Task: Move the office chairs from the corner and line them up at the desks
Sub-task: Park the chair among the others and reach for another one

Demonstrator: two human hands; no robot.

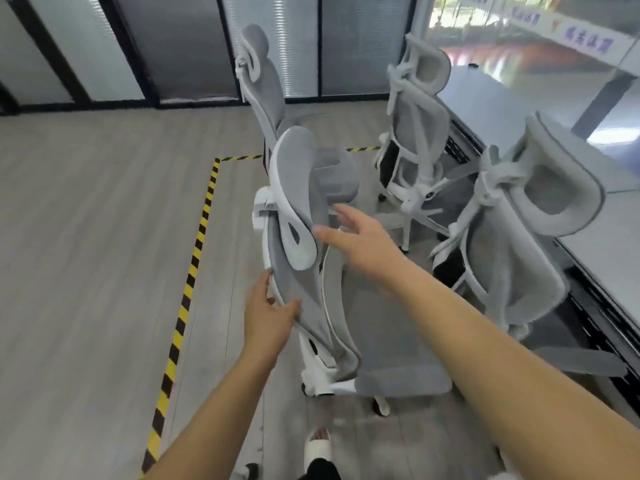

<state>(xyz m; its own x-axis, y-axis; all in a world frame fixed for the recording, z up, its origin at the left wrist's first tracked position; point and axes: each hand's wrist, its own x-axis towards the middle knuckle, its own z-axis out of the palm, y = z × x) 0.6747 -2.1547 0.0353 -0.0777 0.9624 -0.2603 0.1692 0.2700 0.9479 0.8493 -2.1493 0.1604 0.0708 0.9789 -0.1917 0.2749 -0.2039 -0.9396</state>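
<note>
The left hand [268, 313] grips the left edge of the backrest [304, 306] of the near chair [391, 358], thumb on the front face and fingers curled behind. The right hand [360, 244] is spread with straight fingers just beside the headrest [301, 188]; motion blur prevents confirming contact. The near chair stands at centre, right of the striped floor tape [194, 265], with a second chair [266, 81] directly beyond it, while a third chair [419, 109], far, and a fourth chair [512, 265], near right, stand at the desk [502, 109] along the right side.
</note>
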